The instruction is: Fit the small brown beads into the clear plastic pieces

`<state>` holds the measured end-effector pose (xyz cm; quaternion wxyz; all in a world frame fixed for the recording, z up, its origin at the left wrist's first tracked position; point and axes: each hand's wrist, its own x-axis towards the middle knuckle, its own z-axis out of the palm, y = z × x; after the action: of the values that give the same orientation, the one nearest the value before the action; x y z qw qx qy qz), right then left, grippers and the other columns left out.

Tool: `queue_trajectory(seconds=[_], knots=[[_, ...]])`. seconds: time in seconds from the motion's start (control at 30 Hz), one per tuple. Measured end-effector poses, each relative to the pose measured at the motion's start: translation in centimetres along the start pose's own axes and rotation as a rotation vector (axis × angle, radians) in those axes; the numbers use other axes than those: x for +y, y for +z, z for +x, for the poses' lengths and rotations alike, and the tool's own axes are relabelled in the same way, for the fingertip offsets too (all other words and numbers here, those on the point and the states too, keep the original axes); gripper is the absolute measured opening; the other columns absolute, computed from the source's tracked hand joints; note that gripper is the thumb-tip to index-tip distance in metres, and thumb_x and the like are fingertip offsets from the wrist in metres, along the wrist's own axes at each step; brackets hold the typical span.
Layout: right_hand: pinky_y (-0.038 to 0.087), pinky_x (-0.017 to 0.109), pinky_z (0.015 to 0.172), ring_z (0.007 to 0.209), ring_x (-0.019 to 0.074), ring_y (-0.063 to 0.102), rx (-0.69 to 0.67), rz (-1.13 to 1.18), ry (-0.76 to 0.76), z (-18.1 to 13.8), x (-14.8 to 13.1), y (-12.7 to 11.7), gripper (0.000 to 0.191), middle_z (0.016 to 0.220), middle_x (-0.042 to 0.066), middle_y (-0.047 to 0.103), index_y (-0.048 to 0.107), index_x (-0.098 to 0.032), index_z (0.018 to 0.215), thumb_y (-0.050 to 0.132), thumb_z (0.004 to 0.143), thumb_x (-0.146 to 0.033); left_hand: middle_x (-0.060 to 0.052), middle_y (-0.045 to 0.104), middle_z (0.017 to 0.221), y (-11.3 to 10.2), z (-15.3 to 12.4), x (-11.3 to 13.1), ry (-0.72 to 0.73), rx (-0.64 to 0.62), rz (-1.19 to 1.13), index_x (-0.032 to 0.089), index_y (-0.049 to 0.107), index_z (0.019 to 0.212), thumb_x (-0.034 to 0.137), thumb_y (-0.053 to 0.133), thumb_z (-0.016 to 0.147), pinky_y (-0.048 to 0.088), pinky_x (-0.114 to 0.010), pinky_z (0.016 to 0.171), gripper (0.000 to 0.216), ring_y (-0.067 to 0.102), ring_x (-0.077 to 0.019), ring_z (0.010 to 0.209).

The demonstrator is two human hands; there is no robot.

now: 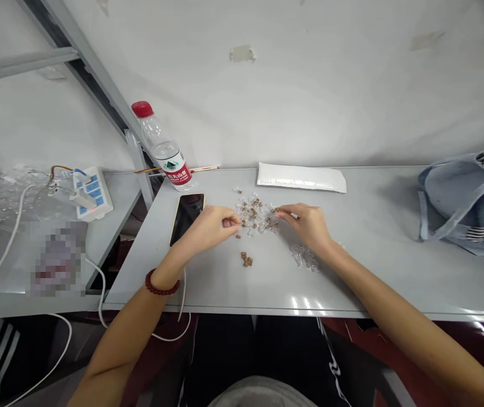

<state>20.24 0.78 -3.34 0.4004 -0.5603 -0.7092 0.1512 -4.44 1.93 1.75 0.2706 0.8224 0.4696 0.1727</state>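
A pile of tiny clear glass bottles with brown corks (253,213) lies on the grey desk (373,226). At the pile's left edge my left hand (218,225) is closed in a pinch; whatever is between its fingertips is too small to make out. On the pile's right side my right hand (307,223) pinches a tiny corked bottle (274,210) between thumb and finger. Several loose corks (247,259) sit in a small group nearer the desk's front. Clear bottles without visible corks (304,258) lie below my right wrist, partly covered by it.
A phone (186,216) with a white cable lies beside my left hand. Behind it stands a water bottle (174,164). A white packet (301,178) lies along the wall. A denim bag (466,198) is at right, a power strip (93,195) on the left desk.
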Motion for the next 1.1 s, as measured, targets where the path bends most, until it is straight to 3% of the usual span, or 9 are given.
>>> queue_trajectory(seconds=[0.1,0.17,0.27,0.37,0.53,0.7,0.87,0.97,1.1], knots=[[0.046,0.036,0.065,0.068,0.0227,0.064,0.099,-0.020,0.049,0.2,0.0,-1.4,0.022,0.079,0.005,0.073,0.075,-0.024,0.082,0.057,0.085,-0.037,-0.003,0.071,0.076,0.0,0.0,-0.9,-0.067,-0.141,0.039,0.018,0.073,0.084,0.028,0.065,0.072,0.044,-0.026,0.063,0.018,0.062,-0.0184,0.070],[0.046,0.035,0.064,0.068,0.0211,0.064,0.068,0.003,0.095,0.3,0.0,-3.1,0.020,0.079,0.004,0.073,0.075,-0.024,0.082,0.058,0.084,-0.036,-0.003,0.070,0.072,0.4,0.1,-1.3,-0.060,-0.183,0.046,0.018,0.073,0.082,0.028,0.064,0.071,0.043,-0.025,0.060,0.018,0.062,-0.0188,0.068],[0.045,0.032,0.062,0.067,0.0185,0.062,-0.260,0.047,0.114,0.5,0.1,-5.6,0.014,0.078,0.001,0.072,0.074,-0.024,0.079,0.063,0.079,-0.033,-0.004,0.069,0.067,1.2,0.2,-1.3,-0.014,-0.221,0.043,0.018,0.072,0.071,0.026,0.060,0.072,0.040,-0.025,0.057,0.014,0.061,-0.0179,0.063],[0.042,0.030,0.058,0.067,0.0171,0.059,-0.553,0.036,0.121,0.4,-0.1,-6.5,0.009,0.076,0.001,0.071,0.074,-0.024,0.077,0.069,0.072,-0.031,-0.004,0.068,0.064,1.4,0.2,-1.0,0.002,-0.230,0.034,0.018,0.070,0.066,0.024,0.057,0.072,0.039,-0.024,0.056,0.016,0.060,-0.0170,0.060],[0.038,0.029,0.054,0.063,0.0159,0.055,-0.696,-0.036,0.096,-0.3,-0.9,-5.5,0.011,0.072,0.001,0.069,0.073,-0.023,0.076,0.074,0.066,-0.027,-0.002,0.067,0.064,1.2,0.1,-0.6,-0.004,-0.293,-0.019,0.017,0.066,0.067,0.023,0.055,0.072,0.040,-0.023,0.055,0.014,0.061,-0.0160,0.061],[0.040,0.029,0.059,0.066,0.0155,0.056,-0.726,-0.056,-0.003,-0.6,-1.1,-4.6,0.010,0.080,0.003,0.069,0.072,-0.021,0.081,0.065,0.074,-0.025,-0.002,0.067,0.065,1.1,0.1,-0.4,-0.051,-0.304,-0.116,0.016,0.065,0.070,0.024,0.057,0.072,0.043,-0.023,0.055,0.011,0.061,-0.0159,0.062],[0.040,0.027,0.057,0.062,0.0132,0.051,-0.585,0.019,-0.010,-0.9,-1.8,-4.3,0.007,0.069,0.000,0.061,0.066,-0.019,0.075,0.059,0.071,-0.019,-0.002,0.067,0.067,1.2,-0.1,0.4,-0.066,-0.301,-0.352,0.015,0.065,0.077,0.027,0.061,0.075,0.047,-0.024,0.060,0.013,0.062,-0.0144,0.063],[0.040,0.025,0.057,0.059,0.0111,0.049,-0.516,0.167,0.055,-1.1,-2.4,-4.3,0.008,0.068,-0.001,0.061,0.064,-0.018,0.074,0.057,0.070,-0.017,-0.002,0.067,0.068,1.9,-0.2,1.1,-0.066,-0.215,-0.540,0.014,0.065,0.080,0.032,0.065,0.076,0.050,-0.025,0.063,0.018,0.062,-0.0133,0.064],[0.043,0.028,0.065,0.067,0.0136,0.057,-0.472,0.345,0.151,-1.3,-2.9,-4.1,0.013,0.072,0.000,0.068,0.064,-0.018,0.083,0.055,0.074,-0.018,-0.003,0.067,0.073,3.6,-0.3,2.0,-0.056,-0.075,-0.668,0.014,0.065,0.082,0.031,0.073,0.071,0.054,-0.026,0.066,0.022,0.064,-0.0141,0.068]])
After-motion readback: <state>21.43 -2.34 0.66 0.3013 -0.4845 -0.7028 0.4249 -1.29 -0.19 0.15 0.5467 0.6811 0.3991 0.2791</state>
